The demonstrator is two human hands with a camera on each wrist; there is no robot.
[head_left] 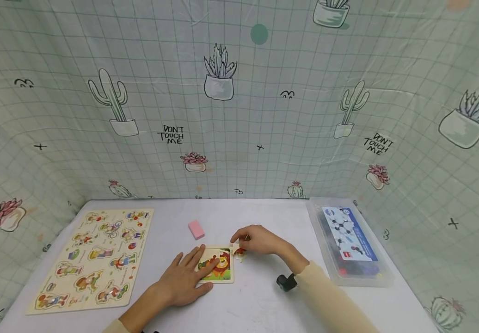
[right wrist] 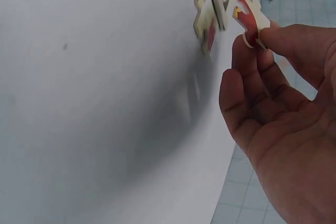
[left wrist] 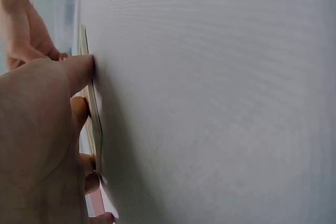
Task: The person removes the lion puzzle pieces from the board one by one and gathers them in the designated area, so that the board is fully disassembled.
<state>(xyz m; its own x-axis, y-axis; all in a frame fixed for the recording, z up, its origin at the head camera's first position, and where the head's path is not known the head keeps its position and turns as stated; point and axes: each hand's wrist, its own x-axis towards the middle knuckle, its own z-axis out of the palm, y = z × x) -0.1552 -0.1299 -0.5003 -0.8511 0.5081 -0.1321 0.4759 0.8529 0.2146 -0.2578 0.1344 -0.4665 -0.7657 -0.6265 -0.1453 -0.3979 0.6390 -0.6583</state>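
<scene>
A small square lion jigsaw puzzle (head_left: 224, 273) lies on the white table. My left hand (head_left: 183, 280) rests on its left part with the fingers spread and fairly straight, hiding that side. In the left wrist view the thumb and fingertips of the left hand (left wrist: 37, 135) touch the thin puzzle's edge (left wrist: 91, 100). My right hand (head_left: 259, 239) is at the puzzle's upper right corner. In the right wrist view, the thumb and fingers of the right hand (right wrist: 283, 87) pinch a red and cream puzzle piece (right wrist: 253, 19). Another puzzle piece (right wrist: 206, 22) lies on the table beside the puzzle.
A pink block (head_left: 196, 229) lies behind the puzzle. To the left is a large wooden board with figure cut-outs (head_left: 94, 254). A clear plastic case (head_left: 349, 240) with a blue label stands at the right. A patterned curtain (head_left: 239, 115) surrounds the table's back and sides.
</scene>
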